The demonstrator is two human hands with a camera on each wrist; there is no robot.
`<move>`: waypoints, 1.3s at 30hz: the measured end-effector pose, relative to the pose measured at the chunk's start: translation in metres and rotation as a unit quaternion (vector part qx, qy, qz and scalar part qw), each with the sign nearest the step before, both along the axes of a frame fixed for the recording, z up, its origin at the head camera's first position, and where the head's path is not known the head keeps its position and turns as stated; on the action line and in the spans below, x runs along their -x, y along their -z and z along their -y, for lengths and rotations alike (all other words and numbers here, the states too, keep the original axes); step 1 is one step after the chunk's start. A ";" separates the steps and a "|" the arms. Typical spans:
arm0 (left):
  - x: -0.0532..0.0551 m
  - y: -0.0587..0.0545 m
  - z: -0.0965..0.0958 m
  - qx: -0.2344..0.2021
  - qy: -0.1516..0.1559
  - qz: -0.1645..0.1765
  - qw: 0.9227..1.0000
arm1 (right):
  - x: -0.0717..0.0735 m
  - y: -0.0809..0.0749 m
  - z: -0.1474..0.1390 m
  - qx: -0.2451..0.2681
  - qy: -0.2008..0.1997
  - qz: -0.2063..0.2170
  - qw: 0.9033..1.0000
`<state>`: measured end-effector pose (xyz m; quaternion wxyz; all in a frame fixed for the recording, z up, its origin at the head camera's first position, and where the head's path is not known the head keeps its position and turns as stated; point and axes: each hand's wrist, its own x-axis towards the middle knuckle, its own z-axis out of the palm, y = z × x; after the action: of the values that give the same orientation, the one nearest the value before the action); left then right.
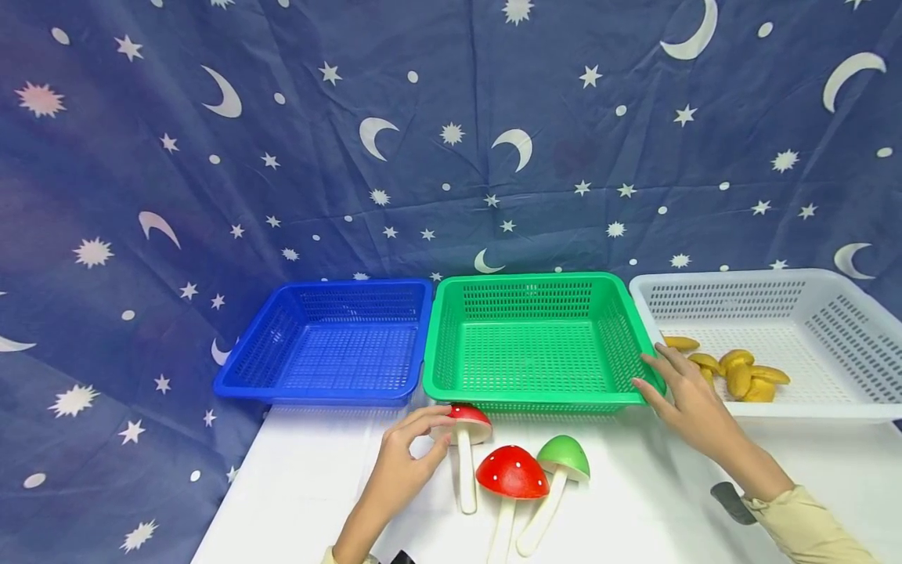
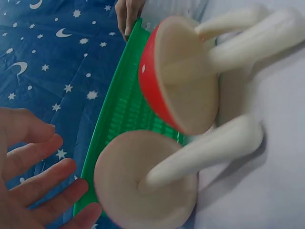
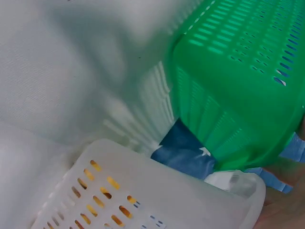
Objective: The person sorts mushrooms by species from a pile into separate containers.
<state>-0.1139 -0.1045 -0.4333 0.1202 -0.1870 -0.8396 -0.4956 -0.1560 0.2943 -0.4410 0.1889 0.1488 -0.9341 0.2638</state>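
Note:
My left hand [image 1: 405, 462], thumb and fingers parted, is beside the cap of a toy mushroom with a red top [image 1: 470, 423]. In the left wrist view the spread fingers [image 2: 52, 171] hold nothing, and that mushroom's pale underside [image 2: 124, 191] faces the camera. A larger red mushroom with white dots [image 1: 513, 472] lies to its right, next to a green-capped mushroom [image 1: 564, 457]; all have white stems. My right hand [image 1: 687, 399] is over the adjoining rims of the green basket [image 1: 528, 397] and the white basket [image 1: 817, 410], its fingers extended at the green basket's right side.
A blue basket [image 1: 317, 394] stands left of the green one. Several yellow-brown pieces [image 1: 738, 380] lie in the white basket's left part. Behind the row hangs a dark blue cloth [image 1: 423, 157] with moons and stars. A white tablecloth [image 1: 296, 486] covers the table.

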 end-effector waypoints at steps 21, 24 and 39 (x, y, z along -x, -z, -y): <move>-0.059 0.013 -0.048 -0.070 0.138 0.063 0.986 | 0.004 0.009 0.005 -0.016 0.017 -0.042 0.999; -0.062 0.018 -0.054 -0.051 0.150 0.132 0.979 | 0.004 0.010 0.005 -0.018 0.020 -0.045 0.999; -0.069 0.045 -0.091 0.284 0.092 0.026 0.954 | -0.001 0.016 0.003 -0.053 0.017 -0.072 0.996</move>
<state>-0.0452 -0.0135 -0.4778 -0.0060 -0.2768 -0.9277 -0.2503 -0.1551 0.2915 -0.4573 0.2519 0.1615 -0.9331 0.1995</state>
